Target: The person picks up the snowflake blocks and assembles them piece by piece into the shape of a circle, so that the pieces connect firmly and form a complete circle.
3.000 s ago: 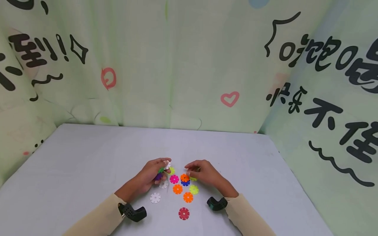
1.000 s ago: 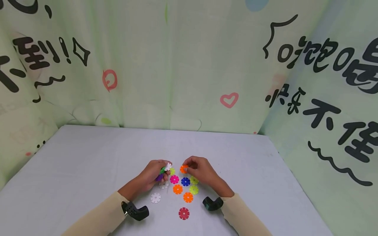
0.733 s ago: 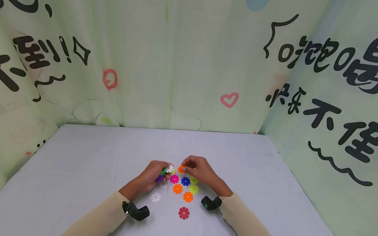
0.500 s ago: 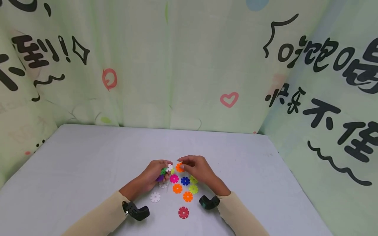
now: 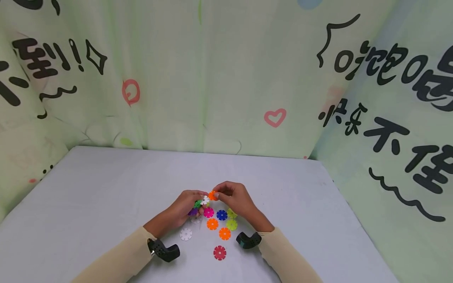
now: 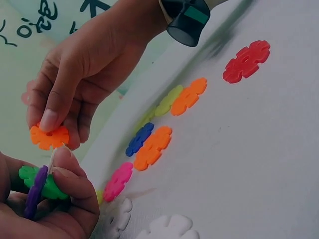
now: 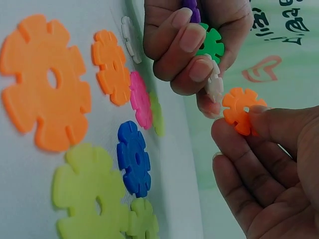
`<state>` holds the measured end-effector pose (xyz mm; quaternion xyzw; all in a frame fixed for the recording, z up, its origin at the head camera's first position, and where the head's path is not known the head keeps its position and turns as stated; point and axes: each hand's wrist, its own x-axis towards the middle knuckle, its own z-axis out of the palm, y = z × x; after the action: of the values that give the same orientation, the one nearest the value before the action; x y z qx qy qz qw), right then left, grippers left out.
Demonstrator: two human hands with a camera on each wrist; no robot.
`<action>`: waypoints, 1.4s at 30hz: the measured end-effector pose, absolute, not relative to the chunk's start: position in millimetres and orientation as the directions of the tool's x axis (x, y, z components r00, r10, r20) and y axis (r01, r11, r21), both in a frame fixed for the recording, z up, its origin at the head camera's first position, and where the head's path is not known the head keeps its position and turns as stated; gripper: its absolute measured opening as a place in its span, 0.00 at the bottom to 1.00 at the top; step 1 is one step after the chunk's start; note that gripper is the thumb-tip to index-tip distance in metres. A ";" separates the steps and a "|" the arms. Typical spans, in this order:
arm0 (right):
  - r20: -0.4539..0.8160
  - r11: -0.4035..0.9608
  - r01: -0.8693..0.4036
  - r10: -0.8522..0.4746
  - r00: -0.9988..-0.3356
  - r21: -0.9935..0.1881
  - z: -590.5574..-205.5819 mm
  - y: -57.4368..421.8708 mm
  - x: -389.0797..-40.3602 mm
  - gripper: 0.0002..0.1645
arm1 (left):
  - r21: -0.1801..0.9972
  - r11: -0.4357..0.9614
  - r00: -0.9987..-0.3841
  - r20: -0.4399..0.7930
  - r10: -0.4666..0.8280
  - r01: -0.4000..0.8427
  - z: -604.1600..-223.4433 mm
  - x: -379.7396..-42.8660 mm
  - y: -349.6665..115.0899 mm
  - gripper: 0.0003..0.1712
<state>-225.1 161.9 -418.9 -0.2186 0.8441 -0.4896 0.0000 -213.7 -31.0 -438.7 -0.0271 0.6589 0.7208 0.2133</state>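
Note:
Purple (image 7: 191, 10), green (image 7: 212, 42) and white (image 7: 215, 83) notched plastic discs, joined in a chain, are held by my left hand (image 5: 182, 208), with its fingers curled round them. My right hand (image 5: 238, 199) pinches an orange notched disc (image 7: 239, 110) between thumb and finger. The orange disc's edge meets the white disc's edge, or nearly so; whether their slots engage I cannot tell. Both hands are raised over the loose discs, and part of the chain is hidden by the left fingers.
On the white table (image 5: 124, 188) lie loose discs: pink (image 5: 209, 212), blue (image 5: 221, 215), orange (image 5: 224, 234), another orange (image 5: 212, 224), yellow-green (image 5: 231, 225), red (image 5: 220, 253) and white (image 5: 185, 234). A printed curtain (image 5: 233, 78) stands behind the table.
Three seconds ago the orange disc lay over the blue one at my right fingertips. My right hand has lifted it and carried it left and away from me, up to the white disc.

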 end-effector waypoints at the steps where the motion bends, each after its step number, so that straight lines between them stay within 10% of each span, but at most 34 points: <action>1: 0.217 0.421 -0.370 -0.368 -0.904 -0.828 -418.1 161.1 -224.3 0.07 | 0.937 -0.048 -0.906 -0.319 0.277 -0.345 -438.5 -213.8 -31.1 0.20; 30: 0.345 0.391 -0.503 -0.407 -0.846 -0.771 -420.6 153.8 -224.6 0.03 | 0.986 0.069 -0.972 -0.163 0.167 -0.153 -427.7 -216.5 -29.7 0.15; 42: 0.184 0.539 -0.420 -0.436 -0.881 -0.730 -416.0 168.0 -225.5 0.09 | 0.964 -0.004 -0.950 -0.262 0.172 -0.267 -431.4 -218.8 -36.7 0.17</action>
<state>-225.5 168.0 -416.0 -0.2441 0.8770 -0.4137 0.0100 -218.8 -36.7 -431.4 -0.0345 0.6885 0.7076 0.1551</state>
